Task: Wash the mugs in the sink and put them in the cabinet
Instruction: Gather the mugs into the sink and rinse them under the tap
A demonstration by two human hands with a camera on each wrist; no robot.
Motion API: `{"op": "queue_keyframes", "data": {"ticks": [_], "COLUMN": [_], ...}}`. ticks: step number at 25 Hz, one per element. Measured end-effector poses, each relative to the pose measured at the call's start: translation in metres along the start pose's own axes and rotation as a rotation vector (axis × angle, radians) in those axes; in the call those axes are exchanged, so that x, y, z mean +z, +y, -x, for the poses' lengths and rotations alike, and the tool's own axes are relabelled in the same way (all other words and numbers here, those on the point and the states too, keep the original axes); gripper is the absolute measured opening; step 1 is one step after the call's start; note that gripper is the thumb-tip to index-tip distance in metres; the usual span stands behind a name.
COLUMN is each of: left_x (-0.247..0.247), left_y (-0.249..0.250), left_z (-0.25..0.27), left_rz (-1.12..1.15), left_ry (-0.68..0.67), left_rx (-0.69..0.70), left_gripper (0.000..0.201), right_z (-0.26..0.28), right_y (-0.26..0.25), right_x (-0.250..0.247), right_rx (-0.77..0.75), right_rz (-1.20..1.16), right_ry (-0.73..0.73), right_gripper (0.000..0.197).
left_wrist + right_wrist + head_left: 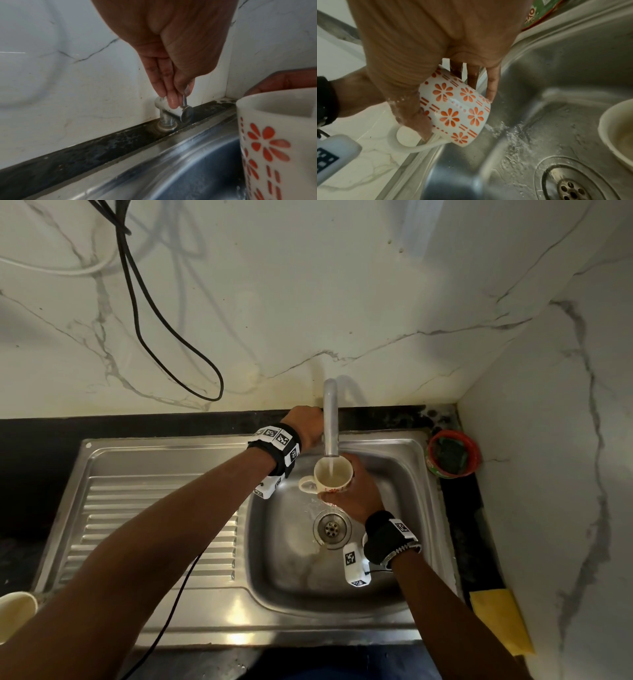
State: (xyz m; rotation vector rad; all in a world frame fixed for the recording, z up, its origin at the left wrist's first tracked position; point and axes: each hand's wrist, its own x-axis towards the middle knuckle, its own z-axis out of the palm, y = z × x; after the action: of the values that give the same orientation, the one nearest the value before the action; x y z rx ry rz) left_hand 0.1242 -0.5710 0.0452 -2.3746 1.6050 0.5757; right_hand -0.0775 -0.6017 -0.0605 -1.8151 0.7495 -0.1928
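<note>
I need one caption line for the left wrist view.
Left hand pinches the tap lever beside the flowered mug.

Right hand holds mug under running tap; left hand behind it.

Mug under tap (above sink drain)

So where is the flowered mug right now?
In the head view the mug is held by the right hand over the sink, directly under the tap spout, with water running into it.
</note>
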Motion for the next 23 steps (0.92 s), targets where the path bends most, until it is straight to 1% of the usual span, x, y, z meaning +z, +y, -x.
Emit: {"op": "queue_keyframes", "data": {"ticks": [2,3,5,7,8,9,10,11,12,13,14,15,16,17,18,21,23], "left_x": [-0.004,-0.004,-0.006,-0.004,0.000,0.007,0.013,0.026,0.042,0.054,0.068,0.079,0.093,0.105,0.118,0.151,0.168], "left_y": [0.006,0.007,0.008,0.007,0.006,0.004,0.000,-0.007,-0.015,-0.022,-0.028,-0.034,-0.041,-0.046,-0.050,-0.059,-0.062], "left_z": [-0.003,-0.004,0.000,0.004,0.007,0.011,0.014,0.021,0.031,0.035,0.044,0.053,0.062,0.074,0.086,0.127,0.153], "left_rz": [0.081,0.092,0.127,0.226,0.256,0.239,0.201,0.188,0.223,0.243,0.262,0.276,0.303,0.332,0.362,0.398,0.438], "left_ry": [0.017,0.018,0.021,0.021,0.016,0.018,0.034,0.054,0.066,0.086,0.094,0.091,0.090,0.091,0.089,0.099,0.085], "left_rx": [0.025,0.037,-0.002,-0.048,-0.046,-0.032,-0.004,0.004,-0.003,-0.007,-0.014,-0.037,-0.048,-0.080,-0.112,-0.198,-0.243], "left_gripper": [0.029,0.031,0.031,0.030,0.025,0.019,0.019,0.031,0.045,0.054,0.057,0.058,0.059,0.059,0.059,0.059,0.058], "right_z": [0.000,0.000,-0.001,-0.005,-0.003,0.000,0.004,0.011,0.017,0.020,0.022,0.023,0.022,0.021,0.021,0.026,0.029], "right_y": [0.002,0.002,0.001,0.002,0.006,0.012,0.019,0.026,0.036,0.042,0.051,0.052,0.055,0.057,0.060,0.059,0.063], "right_x": [-0.004,-0.004,-0.005,-0.003,0.000,0.002,0.002,0.006,0.013,0.012,0.013,0.013,0.015,0.016,0.016,0.023,0.034], "right_rx": [0.023,0.059,0.149,0.281,0.383,0.515,0.629,0.710,0.769,0.808,0.824,0.809,0.762,0.695,0.626,0.415,0.300], "right_rz": [-0.038,-0.082,-0.116,-0.121,-0.192,-0.274,-0.355,-0.400,-0.417,-0.393,-0.347,-0.277,-0.172,-0.029,0.127,0.523,0.694], "right_ry": [-0.019,-0.048,-0.142,-0.278,-0.337,-0.384,-0.435,-0.501,-0.560,-0.583,-0.581,-0.564,-0.531,-0.524,-0.540,-0.705,-0.810], "right_gripper": [0.084,0.083,0.075,0.053,0.043,0.038,0.037,0.041,0.051,0.064,0.070,0.069,0.066,0.069,0.078,0.104,0.111]}}
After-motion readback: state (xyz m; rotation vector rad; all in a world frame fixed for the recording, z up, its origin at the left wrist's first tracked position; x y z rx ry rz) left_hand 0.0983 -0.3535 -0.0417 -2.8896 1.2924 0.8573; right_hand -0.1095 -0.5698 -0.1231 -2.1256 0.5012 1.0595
